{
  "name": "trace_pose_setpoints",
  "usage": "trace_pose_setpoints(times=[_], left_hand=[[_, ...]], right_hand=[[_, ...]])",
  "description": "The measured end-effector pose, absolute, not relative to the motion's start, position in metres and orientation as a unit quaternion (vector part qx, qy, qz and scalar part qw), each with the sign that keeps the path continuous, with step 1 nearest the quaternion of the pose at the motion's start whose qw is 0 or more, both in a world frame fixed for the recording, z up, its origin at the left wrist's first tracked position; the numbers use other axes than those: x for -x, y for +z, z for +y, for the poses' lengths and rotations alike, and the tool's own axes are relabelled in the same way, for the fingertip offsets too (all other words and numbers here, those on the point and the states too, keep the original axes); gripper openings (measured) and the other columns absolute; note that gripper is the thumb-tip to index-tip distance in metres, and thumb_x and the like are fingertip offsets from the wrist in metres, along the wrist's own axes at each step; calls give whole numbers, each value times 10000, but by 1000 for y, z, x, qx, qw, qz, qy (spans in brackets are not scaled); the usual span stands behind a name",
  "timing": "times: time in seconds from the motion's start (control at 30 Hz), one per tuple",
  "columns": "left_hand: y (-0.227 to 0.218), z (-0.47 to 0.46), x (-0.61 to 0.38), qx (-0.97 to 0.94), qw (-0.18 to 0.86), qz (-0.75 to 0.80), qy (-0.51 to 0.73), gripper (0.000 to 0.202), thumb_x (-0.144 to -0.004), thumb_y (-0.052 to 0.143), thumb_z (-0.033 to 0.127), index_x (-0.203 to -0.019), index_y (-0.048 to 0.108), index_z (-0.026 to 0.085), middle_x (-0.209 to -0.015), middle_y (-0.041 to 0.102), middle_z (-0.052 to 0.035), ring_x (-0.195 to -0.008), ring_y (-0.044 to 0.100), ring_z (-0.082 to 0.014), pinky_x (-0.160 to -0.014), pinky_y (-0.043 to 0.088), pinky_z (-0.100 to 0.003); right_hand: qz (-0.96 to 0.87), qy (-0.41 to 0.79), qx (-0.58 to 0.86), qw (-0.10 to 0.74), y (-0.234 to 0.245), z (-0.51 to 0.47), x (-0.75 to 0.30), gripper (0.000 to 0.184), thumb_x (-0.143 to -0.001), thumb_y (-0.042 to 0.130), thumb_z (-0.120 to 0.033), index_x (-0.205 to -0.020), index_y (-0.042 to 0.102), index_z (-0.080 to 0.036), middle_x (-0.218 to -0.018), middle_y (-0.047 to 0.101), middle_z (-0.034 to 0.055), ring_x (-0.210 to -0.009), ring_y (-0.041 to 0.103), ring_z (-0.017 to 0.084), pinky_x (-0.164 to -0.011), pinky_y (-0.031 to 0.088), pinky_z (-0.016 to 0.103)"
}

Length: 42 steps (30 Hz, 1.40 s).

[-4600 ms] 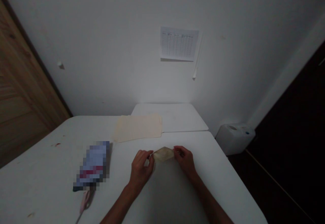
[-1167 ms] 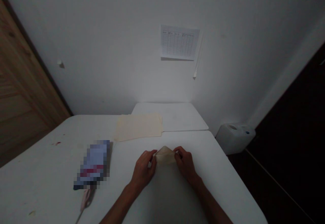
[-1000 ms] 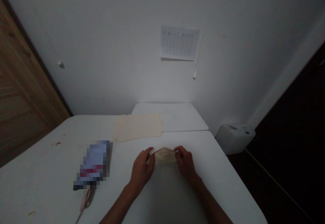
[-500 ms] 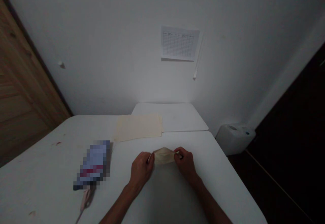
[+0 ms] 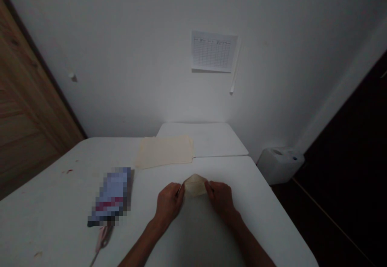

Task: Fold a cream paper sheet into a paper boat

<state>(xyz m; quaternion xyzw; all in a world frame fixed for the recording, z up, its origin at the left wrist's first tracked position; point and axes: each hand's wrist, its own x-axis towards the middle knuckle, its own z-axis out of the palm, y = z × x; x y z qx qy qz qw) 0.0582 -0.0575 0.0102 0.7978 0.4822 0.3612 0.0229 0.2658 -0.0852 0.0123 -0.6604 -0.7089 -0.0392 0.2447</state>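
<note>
My view: left hand (image 5: 168, 204) and right hand (image 5: 221, 199) apart, each pinching one end of folded cream piece (image 5: 195, 185); paper or cloth, can't tell. Piece sits between hands, over white table (image 5: 45, 206); contact with surface unclear. Cream sheets (image 5: 165, 151) lie ahead. Blurred packet (image 5: 111, 194) left of left hand, pink-handled scissors (image 5: 101, 238) touching its near end.

Before you lies a white folding table (image 5: 54, 194) with a second white table (image 5: 208, 136) butted against its far edge. A stack of cream sheets (image 5: 165, 151) lies across the join. On your left sit a pixelated packet (image 5: 111, 196) and pink-handled scissors (image 5: 101, 240). A printed grid sheet (image 5: 213, 52) hangs on the wall, a wooden door (image 5: 30, 85) stands left, and a white plastic jerrycan (image 5: 279, 165) sits on the floor to the right.
</note>
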Motion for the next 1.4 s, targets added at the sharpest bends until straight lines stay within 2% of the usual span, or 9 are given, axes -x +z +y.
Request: trace_pose_setpoints(times=[0.3,0.6,0.8,0.93,1.07,1.17,1.23,1.3,1.4], left_hand=[[11,-57,-59,-791,32,533,299,513,-961,292,400,-556,521,184,-559,553,-31,-536,508,-157,-559,307,-265],[13,-58,-60,-813,45,504,290,509,-969,269,376,-603,564,181,-594,590,-38,-568,541,-164,-583,324,-261],[11,-60,-59,-796,38,516,313,493,-893,418,449,-479,456,185,-472,444,14,-465,414,-123,-528,246,-260],[17,-56,-51,-742,108,523,405,487,-846,470,483,-467,361,195,-454,305,54,-450,327,-104,-503,234,-244],[27,-44,-42,-686,276,469,483,323,-845,511,464,-690,528,181,-614,478,32,-583,443,-124,-556,346,-222],[30,-39,-42,-707,391,407,427,315,-821,553,466,-903,619,169,-781,603,-15,-640,499,-131,-579,387,-226],[29,-40,-45,-719,422,403,378,351,-789,603,462,-980,636,170,-769,617,-11,-573,472,-112,-527,363,-215],[29,-45,-49,-731,421,416,342,342,-770,634,437,-983,656,170,-701,605,7,-523,439,-100,-494,337,-208],[29,-51,-54,-751,393,415,331,249,-796,598,388,-828,690,159,-673,616,-10,-573,498,-124,-540,381,-226]], right_hand=[[-682,-67,677,268,6,-82,-266,530,-957,390,-438,-535,584,-182,-531,629,32,-500,535,126,-545,228,267],[-706,-51,639,300,8,-83,-265,541,-978,306,-360,-550,577,-169,-515,600,24,-468,490,106,-532,228,254],[-681,-36,655,325,8,-80,-266,527,-938,376,-384,-491,552,-166,-475,560,8,-445,463,101,-522,235,245],[-669,-7,656,348,10,-78,-272,530,-919,411,-419,-468,520,-162,-439,486,-13,-434,422,94,-512,230,243],[-691,26,627,360,13,-78,-277,538,-892,463,-446,-438,479,-159,-421,415,-29,-424,377,84,-504,224,241],[-709,54,604,360,13,-78,-276,549,-881,481,-467,-426,461,-160,-414,377,-36,-415,361,79,-492,223,235],[-717,69,594,358,12,-79,-274,560,-884,470,-476,-420,455,-162,-409,363,-38,-410,353,77,-483,219,232],[-725,77,585,356,11,-79,-271,559,-888,461,-474,-423,458,-163,-409,366,-38,-409,354,76,-478,221,231],[-725,78,579,365,12,-82,-267,532,-887,474,-469,-450,478,-167,-426,417,-32,-425,389,83,-491,255,226]])
